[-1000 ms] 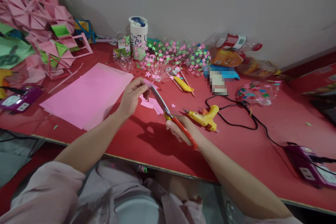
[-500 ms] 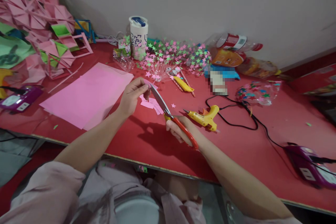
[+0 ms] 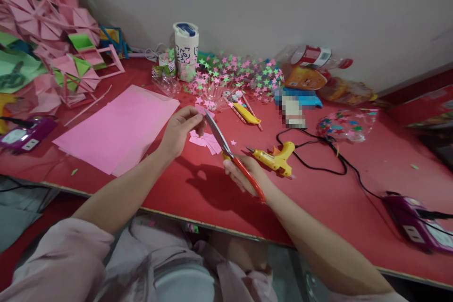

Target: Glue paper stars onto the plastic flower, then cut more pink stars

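Far left: pile of pink and green folded paper shapes, purple device just near of it. Pink paper sheet flat on the red table, left of centre. Left hand raised over the table, fingertips pinched together on a small pink paper piece. Pink offcuts lie on the table under it. Scissors, red handles, blades meeting the paper piece at their tip; how far apart the blades are, can't tell. Right hand closed around the scissor handles. Yellow glue gun just right of that hand, black cord trailing right. Star confetti and white tumbler far centre.
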Available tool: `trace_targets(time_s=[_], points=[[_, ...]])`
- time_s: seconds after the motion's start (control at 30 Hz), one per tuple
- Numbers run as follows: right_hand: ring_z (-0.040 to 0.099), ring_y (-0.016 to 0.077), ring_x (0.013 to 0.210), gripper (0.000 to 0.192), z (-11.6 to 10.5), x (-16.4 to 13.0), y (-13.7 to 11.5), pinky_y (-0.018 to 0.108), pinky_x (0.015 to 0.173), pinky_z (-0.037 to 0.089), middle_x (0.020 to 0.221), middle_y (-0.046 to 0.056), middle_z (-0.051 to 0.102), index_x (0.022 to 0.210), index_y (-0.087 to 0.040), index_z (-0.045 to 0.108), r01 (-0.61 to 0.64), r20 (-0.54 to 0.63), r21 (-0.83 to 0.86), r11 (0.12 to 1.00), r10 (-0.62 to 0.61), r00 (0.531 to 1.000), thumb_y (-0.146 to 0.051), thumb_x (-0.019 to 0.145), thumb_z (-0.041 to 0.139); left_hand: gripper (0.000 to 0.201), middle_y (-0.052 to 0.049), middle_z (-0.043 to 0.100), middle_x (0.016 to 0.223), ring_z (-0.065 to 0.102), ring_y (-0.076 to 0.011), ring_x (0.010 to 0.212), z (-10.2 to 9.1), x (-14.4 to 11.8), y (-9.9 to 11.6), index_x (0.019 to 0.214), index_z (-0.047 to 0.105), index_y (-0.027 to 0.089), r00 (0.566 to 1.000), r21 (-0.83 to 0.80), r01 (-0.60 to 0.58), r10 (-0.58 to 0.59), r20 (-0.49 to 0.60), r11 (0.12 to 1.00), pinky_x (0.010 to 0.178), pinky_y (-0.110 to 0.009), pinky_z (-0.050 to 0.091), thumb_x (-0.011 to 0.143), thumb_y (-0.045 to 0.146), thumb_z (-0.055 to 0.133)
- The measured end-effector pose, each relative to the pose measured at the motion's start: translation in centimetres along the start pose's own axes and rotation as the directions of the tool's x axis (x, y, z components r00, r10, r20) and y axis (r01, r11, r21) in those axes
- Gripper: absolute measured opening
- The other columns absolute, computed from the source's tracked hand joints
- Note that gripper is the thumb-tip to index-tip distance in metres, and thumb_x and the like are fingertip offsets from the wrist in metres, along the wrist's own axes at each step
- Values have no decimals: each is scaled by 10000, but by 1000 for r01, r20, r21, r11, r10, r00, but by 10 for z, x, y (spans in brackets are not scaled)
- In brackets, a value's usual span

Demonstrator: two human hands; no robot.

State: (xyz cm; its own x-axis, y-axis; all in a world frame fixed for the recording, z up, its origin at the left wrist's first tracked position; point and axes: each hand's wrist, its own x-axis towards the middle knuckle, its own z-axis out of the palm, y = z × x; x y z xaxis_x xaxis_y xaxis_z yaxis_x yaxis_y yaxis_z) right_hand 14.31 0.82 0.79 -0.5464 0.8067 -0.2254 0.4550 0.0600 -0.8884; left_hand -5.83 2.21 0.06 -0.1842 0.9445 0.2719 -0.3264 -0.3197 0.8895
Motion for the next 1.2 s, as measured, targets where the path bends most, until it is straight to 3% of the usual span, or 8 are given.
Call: trace_targets(time_s=[0.7,1.2], points=[[338,62,273,473,-1,-1,-4,207,327,270,362,-85,367,623,-203,436,-96,87,12,995,95,992,-648,772,496,100,36,543,552,499,-55,489,-7,4,4,620,532,170,1000,31,0,-1,6,1000,447,-169,402,709,169,578],[319,59,268,469,-1,-1,-4,206,312,248,358,-94,350,609,-210,435,-104,53,49,993,102,993,-651,738,531,117,41,548,534,492,-47,463,-7,4,3,621,532,169,1000,-1,19,-19,-22,1000,431,-156,395,713,176,604]])
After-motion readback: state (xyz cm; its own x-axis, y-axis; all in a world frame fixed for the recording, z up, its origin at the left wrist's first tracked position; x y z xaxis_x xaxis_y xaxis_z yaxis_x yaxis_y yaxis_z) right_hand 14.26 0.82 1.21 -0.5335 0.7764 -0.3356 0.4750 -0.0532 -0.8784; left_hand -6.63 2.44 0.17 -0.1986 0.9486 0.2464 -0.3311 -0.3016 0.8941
